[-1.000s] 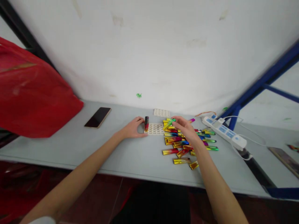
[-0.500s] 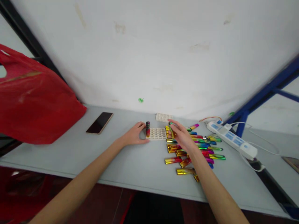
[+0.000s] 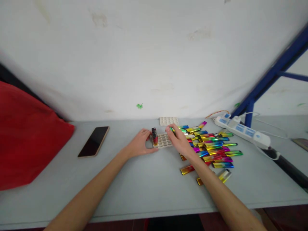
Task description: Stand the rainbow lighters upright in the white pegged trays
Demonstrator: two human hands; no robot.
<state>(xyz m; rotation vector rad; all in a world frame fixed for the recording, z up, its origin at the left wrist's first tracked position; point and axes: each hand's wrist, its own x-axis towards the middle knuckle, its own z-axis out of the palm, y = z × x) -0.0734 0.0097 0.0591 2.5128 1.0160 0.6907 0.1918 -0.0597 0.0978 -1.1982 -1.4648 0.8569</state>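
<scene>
My left hand [image 3: 139, 144] grips the left end of a cream slotted tray [image 3: 164, 142], thumb at the near side and fingers at the far side. A short row of lighters [image 3: 155, 138] with dark tops and red-and-gold bodies stands upright in the tray's left end. My right hand [image 3: 179, 141] is closed on a lighter [image 3: 171, 129] over the tray's right part. Only its green end shows between the fingers. Beside and behind that hand lies a loose pile of shiny multicoloured lighters [image 3: 214, 146].
A second cream tray [image 3: 168, 121] lies against the wall. On the left are a phone [image 3: 94, 141] and a red bag [image 3: 31, 138]. A white power strip [image 3: 243, 131] with cables lies at the right, near a blue metal frame [image 3: 250, 112].
My right hand has moved from the pile's left edge leftward over the tray, still holding a lighter. My left hand stays at the tray's left end. The camera view has shifted.
</scene>
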